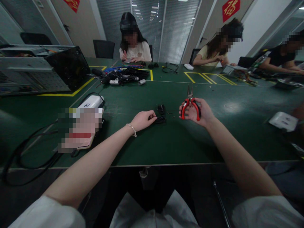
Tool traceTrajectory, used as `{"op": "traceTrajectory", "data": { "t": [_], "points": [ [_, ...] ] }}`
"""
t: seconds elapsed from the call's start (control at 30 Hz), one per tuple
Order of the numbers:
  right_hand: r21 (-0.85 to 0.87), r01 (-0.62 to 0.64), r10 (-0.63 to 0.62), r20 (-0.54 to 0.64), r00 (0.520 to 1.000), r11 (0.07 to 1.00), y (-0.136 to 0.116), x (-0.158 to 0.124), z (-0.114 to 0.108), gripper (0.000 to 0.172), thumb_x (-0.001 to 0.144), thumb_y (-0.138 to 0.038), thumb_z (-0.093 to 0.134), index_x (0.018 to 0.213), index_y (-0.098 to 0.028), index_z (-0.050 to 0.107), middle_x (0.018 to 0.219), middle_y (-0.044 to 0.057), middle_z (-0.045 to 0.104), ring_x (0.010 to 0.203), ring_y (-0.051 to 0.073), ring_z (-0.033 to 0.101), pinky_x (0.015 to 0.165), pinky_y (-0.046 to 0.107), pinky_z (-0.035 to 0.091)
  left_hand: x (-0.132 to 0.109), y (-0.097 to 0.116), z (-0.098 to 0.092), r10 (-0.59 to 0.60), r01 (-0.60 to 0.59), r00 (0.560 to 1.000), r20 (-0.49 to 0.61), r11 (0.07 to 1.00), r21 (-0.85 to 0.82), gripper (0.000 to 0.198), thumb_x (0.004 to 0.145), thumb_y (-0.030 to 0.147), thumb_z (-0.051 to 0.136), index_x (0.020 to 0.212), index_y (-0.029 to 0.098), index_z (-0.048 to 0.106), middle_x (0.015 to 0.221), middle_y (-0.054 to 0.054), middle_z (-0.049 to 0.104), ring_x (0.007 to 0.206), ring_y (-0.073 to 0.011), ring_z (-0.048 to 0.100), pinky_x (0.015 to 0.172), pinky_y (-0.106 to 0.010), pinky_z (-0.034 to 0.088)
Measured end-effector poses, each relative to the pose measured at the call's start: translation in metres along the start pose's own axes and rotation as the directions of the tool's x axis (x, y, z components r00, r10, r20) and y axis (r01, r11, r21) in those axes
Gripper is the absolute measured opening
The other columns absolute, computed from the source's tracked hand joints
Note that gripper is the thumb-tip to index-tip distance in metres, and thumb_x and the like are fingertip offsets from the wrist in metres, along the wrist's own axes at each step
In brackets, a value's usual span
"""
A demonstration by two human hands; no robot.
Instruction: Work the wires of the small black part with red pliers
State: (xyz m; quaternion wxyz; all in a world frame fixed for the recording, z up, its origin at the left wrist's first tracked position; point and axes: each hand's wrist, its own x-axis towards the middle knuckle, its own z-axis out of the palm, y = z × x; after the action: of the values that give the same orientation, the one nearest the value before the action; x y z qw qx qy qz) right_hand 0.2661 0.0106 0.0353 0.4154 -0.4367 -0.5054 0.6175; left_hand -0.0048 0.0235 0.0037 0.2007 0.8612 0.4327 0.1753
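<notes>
My left hand (143, 120), with a bracelet at the wrist, rests low over the green table. Its thumb and fingers are pinched at the edge of a small black part (161, 119), whose exact kind is too small to tell. Just beyond it stands another small black piece (161, 109), and a few tiny dark bits lie to the right. Held palm-up, my right hand (204, 111) has a pair of pliers (190, 100) with red and black handles. The pliers' handles are spread, and the slim metal jaws point away from me, slightly apart.
At left lie a blurred-out phone (83, 133), a white device (91, 101) and looping black cables (20, 158). Beyond are an open computer case (35, 74) and a pile of tools and cables (118, 76). A white box (283, 121) sits at right. Several people work across the table.
</notes>
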Motion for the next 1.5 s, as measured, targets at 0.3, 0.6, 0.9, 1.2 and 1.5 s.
{"op": "traceTrajectory", "data": {
  "t": [0.3, 0.6, 0.9, 1.2, 1.5],
  "points": [
    [0.011, -0.016, 0.015, 0.02, 1.0, 1.0, 0.005, 0.006, -0.007, 0.045, 0.084, -0.057, 0.024, 0.112, -0.032, 0.05, 0.119, 0.005, 0.056, 0.106, 0.026, 0.054, 0.08, 0.053, 0.045, -0.001, 0.002, -0.001, -0.012, 0.012, 1.0, 0.011, 1.0, -0.013, 0.021, 0.085, 0.036, 0.045, 0.086, 0.019, 0.057, 0.079, -0.002, 0.063, 0.069, -0.0152, 0.058, 0.059, -0.025, 0.039],
    [0.159, -0.036, 0.04, -0.021, 0.999, 0.987, 0.0, 0.002, -0.007, 0.037, 0.078, -0.049, 0.038, 0.097, -0.025, 0.059, 0.102, 0.007, 0.065, 0.096, 0.025, 0.058, 0.082, 0.048, 0.044, 0.0, 0.001, 0.0, -0.003, 0.003, 1.0, 0.005, 1.0, -0.004, 0.02, 0.085, 0.035, 0.045, 0.087, 0.019, 0.057, 0.079, -0.002, 0.064, 0.069, -0.015, 0.058, 0.058, -0.024, 0.038],
    [0.408, -0.025, 0.059, -0.07, 0.996, 0.913, -0.002, 0.002, -0.007, 0.042, 0.077, -0.045, 0.034, 0.099, -0.018, 0.057, 0.077, 0.007, 0.06, 0.07, 0.019, 0.056, 0.06, 0.036, 0.047, 0.0, 0.001, 0.0, 0.002, -0.002, 1.0, -0.002, 1.0, -0.002, 0.02, 0.085, 0.034, 0.045, 0.086, 0.019, 0.057, 0.079, -0.002, 0.064, 0.07, -0.0153, 0.059, 0.058, -0.024, 0.039],
    [0.363, 0.045, 0.002, -0.129, 0.992, 0.931, -0.008, -0.002, -0.008, 0.022, 0.078, -0.041, 0.052, 0.09, -0.023, 0.055, 0.065, -0.001, 0.052, 0.055, 0.01, 0.05, 0.044, 0.023, 0.042, -0.001, 0.002, -0.002, -0.008, 0.009, 1.0, 0.014, 1.0, -0.009, 0.02, 0.085, 0.034, 0.045, 0.087, 0.018, 0.057, 0.079, -0.002, 0.064, 0.07, -0.0151, 0.058, 0.058, -0.024, 0.039],
    [0.444, 0.101, -0.017, -0.191, 0.982, 0.891, -0.002, 0.009, -0.017, 0.008, 0.081, -0.016, 0.051, 0.085, -0.02, 0.057, 0.057, -0.005, 0.047, 0.041, 0.003, 0.04, 0.034, 0.01, 0.038, -0.001, 0.005, -0.004, -0.019, 0.02, 0.999, 0.027, 1.0, -0.02, 0.02, 0.085, 0.034, 0.045, 0.088, 0.018, 0.057, 0.081, -0.002, 0.064, 0.071, -0.0154, 0.059, 0.059, -0.024, 0.04]
  ]
}}
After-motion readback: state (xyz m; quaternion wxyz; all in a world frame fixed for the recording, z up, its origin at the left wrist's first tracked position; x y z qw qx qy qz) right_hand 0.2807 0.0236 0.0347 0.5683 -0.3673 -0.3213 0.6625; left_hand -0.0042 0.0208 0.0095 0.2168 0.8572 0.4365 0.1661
